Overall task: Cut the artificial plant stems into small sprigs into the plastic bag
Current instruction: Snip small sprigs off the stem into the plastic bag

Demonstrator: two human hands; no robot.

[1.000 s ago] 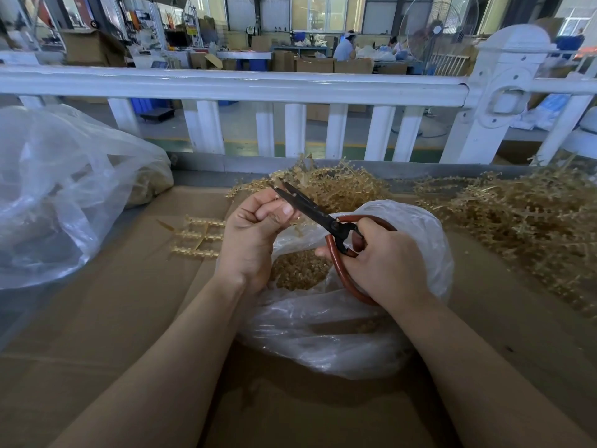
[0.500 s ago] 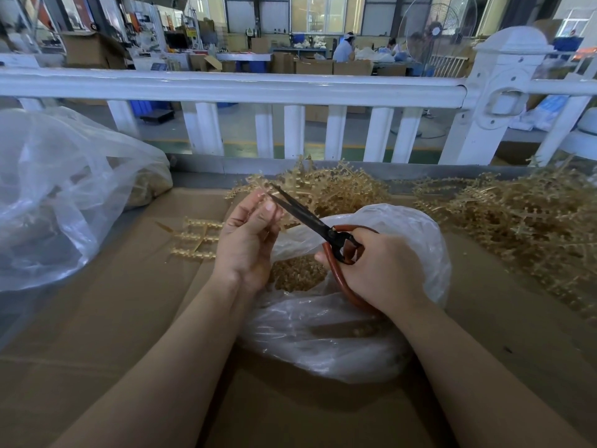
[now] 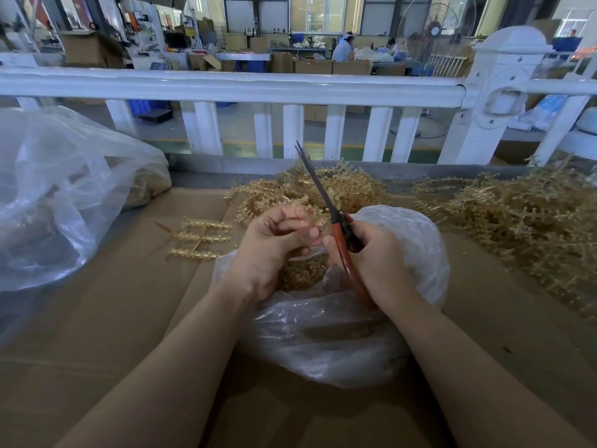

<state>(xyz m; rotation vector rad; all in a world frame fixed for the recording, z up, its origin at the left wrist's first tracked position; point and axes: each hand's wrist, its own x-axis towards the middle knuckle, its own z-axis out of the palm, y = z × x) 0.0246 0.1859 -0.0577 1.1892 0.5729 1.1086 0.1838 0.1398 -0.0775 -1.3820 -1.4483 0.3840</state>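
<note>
Plant stems (image 3: 310,192) sit in a tan pile just behind the clear plastic bag (image 3: 339,337), which already has cut sprigs (image 3: 302,274) in it, with a bigger heap (image 3: 517,215) off to the right. Left hand (image 3: 274,250) has its fingers curled in tight, pinching a small bit over the bag, while the right hand (image 3: 374,260) grips the red-handled scissors (image 3: 336,218), blades together and pointing up. It's all on a cardboard-covered bench (image 3: 113,318) by a white railing (image 3: 232,87), workshop behind.
</note>
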